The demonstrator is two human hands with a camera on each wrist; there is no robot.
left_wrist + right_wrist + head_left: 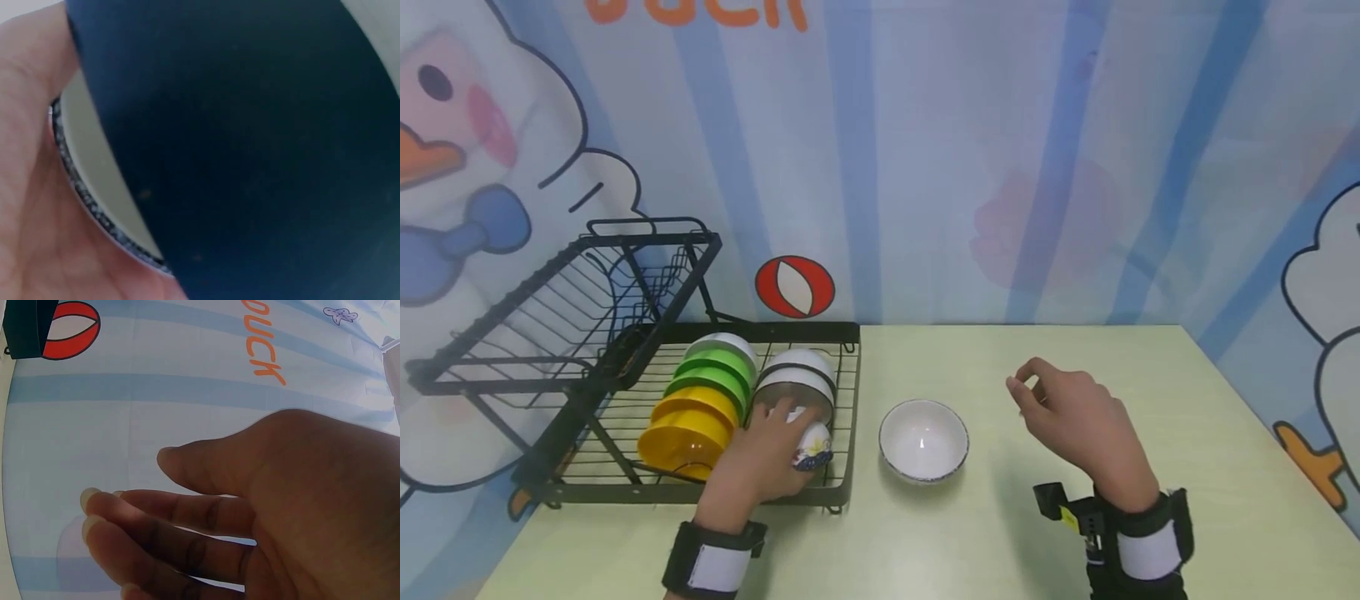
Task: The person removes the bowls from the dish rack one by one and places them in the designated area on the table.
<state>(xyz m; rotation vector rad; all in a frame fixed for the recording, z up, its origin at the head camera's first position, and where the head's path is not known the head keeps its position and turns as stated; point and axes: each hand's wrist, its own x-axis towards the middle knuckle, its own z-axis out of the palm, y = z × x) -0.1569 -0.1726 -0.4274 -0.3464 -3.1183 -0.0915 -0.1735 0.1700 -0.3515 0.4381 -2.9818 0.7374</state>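
Note:
My left hand (758, 454) reaches into the front right part of the black dish rack (848, 433) and grips a white bowl with a floral print (813, 448). This bowl stands on its side, in front of other white bowls (796, 377) in the same row. In the left wrist view, the bowl's dark speckled rim (100, 215) lies against the palm, and a dark band of the rack (250, 150) covers most of the rest. My right hand (1078, 421) hovers over the table on the right, fingers loosely bent around nothing.
Between the hands, a white bowl with a dark rim (923, 442) sits upright on the table (1000, 533). Left of my left hand, yellow bowls (681, 433) and green bowls (718, 371) stand in a row. A raised wire tier (572, 308) overhangs the rack's left side.

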